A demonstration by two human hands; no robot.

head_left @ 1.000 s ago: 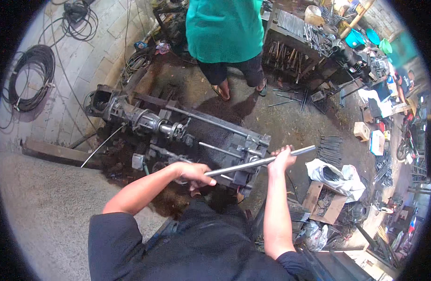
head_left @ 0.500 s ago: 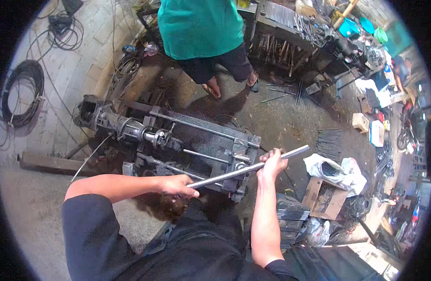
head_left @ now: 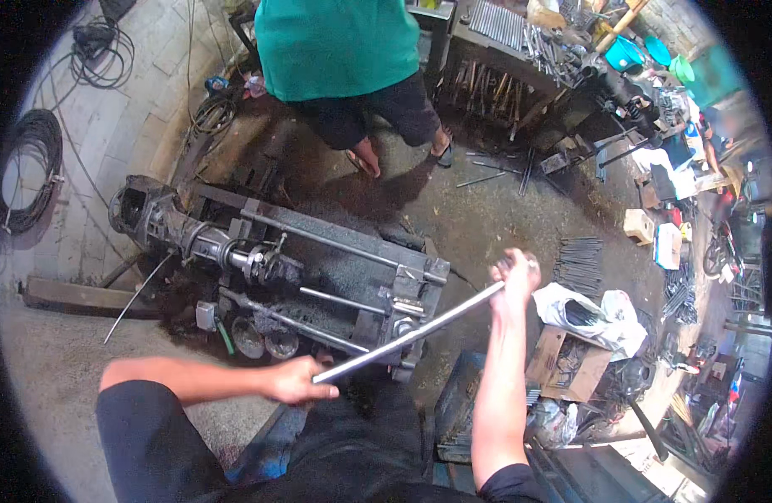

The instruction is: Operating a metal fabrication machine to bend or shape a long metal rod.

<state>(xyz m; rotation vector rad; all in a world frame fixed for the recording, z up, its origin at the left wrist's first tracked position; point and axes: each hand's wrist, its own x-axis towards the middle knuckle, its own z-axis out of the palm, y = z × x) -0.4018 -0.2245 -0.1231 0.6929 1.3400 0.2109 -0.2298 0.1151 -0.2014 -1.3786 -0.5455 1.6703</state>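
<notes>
A straight, shiny metal rod (head_left: 407, 337) slants across in front of me, its right end higher in the picture. My left hand (head_left: 300, 381) is closed around its lower left end, thumb lying along the rod. At the upper right end, my right hand (head_left: 516, 281) has its fingers curled in, and the rod's tip is hidden against the palm. Beyond the rod lies a greasy machine on the floor, with a round chuck-like head (head_left: 256, 264) and long guide bars (head_left: 331, 236). The rod passes in front of the machine's right-hand clamp block (head_left: 403, 314).
A person in a green shirt (head_left: 340, 50) stands behind the machine. Thin rods (head_left: 579, 261) lie on the floor at right, near a white sack (head_left: 616, 323) and a cardboard box (head_left: 558, 369). A tool-laden workbench (head_left: 507, 54) stands at the back. Coiled cable (head_left: 30, 172) hangs left.
The rod has swung to a steeper slant. My right hand has moved right and up to its end, which stuck out past the fist before. My left hand has shifted left and down.
</notes>
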